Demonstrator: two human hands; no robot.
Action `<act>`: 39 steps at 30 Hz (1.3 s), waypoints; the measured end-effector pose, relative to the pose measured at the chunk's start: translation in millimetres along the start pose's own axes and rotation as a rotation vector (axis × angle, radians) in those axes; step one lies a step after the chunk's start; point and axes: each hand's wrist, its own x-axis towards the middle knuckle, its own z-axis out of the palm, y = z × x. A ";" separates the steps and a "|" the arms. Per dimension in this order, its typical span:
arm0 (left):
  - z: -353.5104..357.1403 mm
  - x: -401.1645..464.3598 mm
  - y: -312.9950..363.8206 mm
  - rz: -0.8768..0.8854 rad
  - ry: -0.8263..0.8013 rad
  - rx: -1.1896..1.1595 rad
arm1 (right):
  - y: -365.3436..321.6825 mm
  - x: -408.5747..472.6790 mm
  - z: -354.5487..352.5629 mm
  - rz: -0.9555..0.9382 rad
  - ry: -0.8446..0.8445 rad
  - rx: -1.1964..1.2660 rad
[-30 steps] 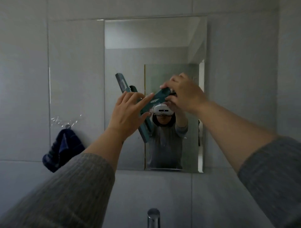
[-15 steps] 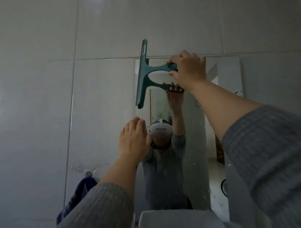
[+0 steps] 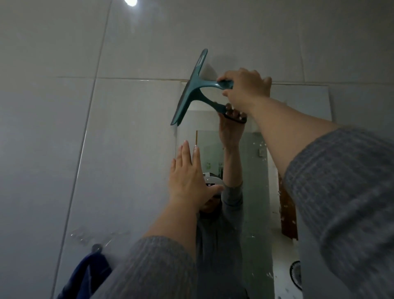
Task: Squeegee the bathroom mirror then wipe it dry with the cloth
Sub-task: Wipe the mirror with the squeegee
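My right hand (image 3: 245,89) grips the handle of a teal squeegee (image 3: 191,89) up at the mirror's top left corner. Its blade stands nearly upright, tilted a little, along the mirror's left edge and reaching above the top edge. The mirror (image 3: 253,170) is a tall rectangle on the grey tiled wall and shows my reflection. My left hand (image 3: 187,177) is flat and open, fingers pointing up, against the mirror's left edge below the blade. A dark blue cloth (image 3: 85,277) hangs from a wall hook (image 3: 97,248) at the lower left.
Grey glossy wall tiles (image 3: 64,128) surround the mirror. A light's glare (image 3: 131,2) shows at the top. My grey sleeves fill the lower part of the view. The mirror's right part reflects a doorway and a bright floor.
My right hand has raised the squeegee from mid-mirror to the top left corner. My left hand let go of the blade and now lies flat below it. My view tilted upward.
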 end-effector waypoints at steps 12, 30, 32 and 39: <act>-16.5 5.2 23.4 -0.116 -0.171 0.144 | 70.1 -32.4 -25.0 0.128 0.029 -0.051; -12.2 4.9 20.7 -0.123 -0.174 0.125 | 133.0 -106.7 -57.0 0.468 0.003 0.208; -13.3 4.8 20.9 -0.121 -0.175 0.116 | 129.0 -112.0 -52.6 0.552 0.025 0.289; -10.0 4.5 18.7 -0.112 -0.156 0.099 | 99.5 -130.3 -26.4 0.826 0.083 0.632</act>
